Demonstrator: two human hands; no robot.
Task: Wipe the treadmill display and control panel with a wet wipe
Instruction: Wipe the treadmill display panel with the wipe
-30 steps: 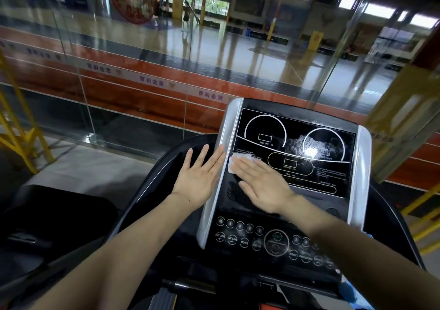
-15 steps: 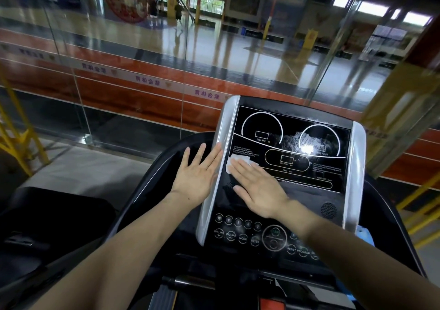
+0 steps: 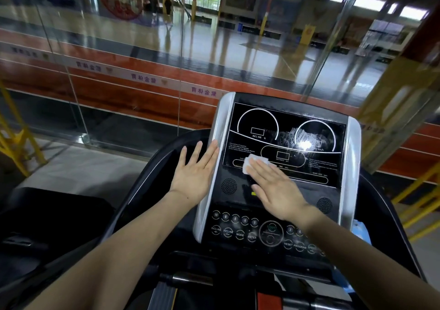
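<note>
The treadmill's black display (image 3: 285,128) stands tilted in front of me between silver side rails, with smeared wet streaks near its bright glare. Below it is the control panel (image 3: 240,233) with round buttons. My right hand (image 3: 276,188) lies flat on the lower part of the display and presses a white wet wipe (image 3: 252,163), which sticks out from under the fingertips. My left hand (image 3: 195,169) rests flat, fingers spread, against the console's left silver rail (image 3: 207,205) and holds nothing.
A black curved handrail (image 3: 147,178) loops around the console. Glass panes (image 3: 133,71) stand just beyond, with a sports hall behind them. Yellow railings (image 3: 16,147) stand at the far left and right. Something blue (image 3: 360,233) shows at the console's right edge.
My right hand has slid the wipe a little to the right along the lower display. The left hand has stayed on the left rail.
</note>
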